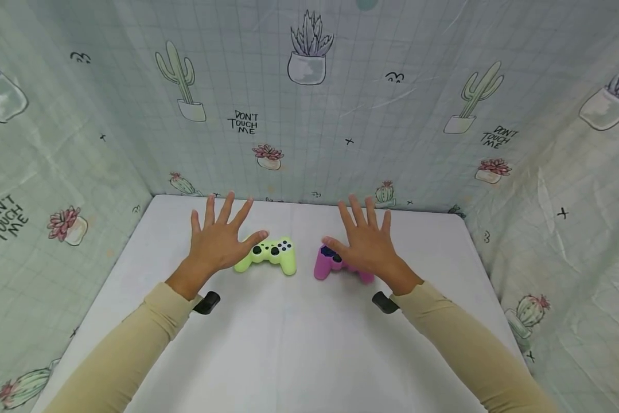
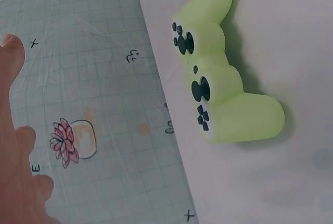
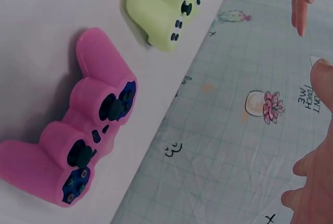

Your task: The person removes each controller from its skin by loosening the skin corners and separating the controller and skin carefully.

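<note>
Two game controllers lie side by side on the white table. The yellow-green controller is on the left, its sticks and buttons facing up. To its right is the pink controller, partly covered by my right hand in the head view; the right wrist view shows the whole pink controller. My left hand is held above the table with fingers spread, its thumb overlapping the yellow-green controller's left side in the head view. Spread the same way, my right hand hovers over the pink one. Neither hand holds anything.
A white table carries both controllers. Behind it and along both sides hangs a pale curtain printed with cacti and potted plants. A small black device sits at the left wrist, another black device at the right.
</note>
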Available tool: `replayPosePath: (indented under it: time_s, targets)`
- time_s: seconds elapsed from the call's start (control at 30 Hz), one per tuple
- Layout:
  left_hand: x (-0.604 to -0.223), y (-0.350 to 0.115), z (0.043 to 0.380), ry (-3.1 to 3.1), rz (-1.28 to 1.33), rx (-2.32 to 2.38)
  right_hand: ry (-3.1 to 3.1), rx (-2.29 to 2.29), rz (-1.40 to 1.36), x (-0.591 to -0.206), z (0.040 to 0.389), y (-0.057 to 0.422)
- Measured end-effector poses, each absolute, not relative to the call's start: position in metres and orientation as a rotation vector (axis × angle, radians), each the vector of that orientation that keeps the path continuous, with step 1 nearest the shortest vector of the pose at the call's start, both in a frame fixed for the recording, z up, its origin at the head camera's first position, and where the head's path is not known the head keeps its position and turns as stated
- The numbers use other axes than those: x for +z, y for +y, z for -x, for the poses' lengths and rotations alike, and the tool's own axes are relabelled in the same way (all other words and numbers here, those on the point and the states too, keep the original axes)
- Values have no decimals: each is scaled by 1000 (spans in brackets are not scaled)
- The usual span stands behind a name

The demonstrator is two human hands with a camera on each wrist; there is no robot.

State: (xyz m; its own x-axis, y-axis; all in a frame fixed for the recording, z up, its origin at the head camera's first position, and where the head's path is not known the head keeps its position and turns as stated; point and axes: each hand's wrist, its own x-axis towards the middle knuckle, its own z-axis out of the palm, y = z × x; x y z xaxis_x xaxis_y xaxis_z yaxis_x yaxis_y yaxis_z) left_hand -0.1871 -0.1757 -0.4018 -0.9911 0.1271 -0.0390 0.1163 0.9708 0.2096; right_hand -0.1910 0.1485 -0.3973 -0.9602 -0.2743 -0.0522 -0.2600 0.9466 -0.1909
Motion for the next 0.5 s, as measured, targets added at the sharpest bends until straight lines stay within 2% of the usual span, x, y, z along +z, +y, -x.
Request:
replayPosePath:
  time_s: [0.5]
  targets:
    - [-411,-176,187,3068,-207,351,2992,-333,465,-404,192,129]
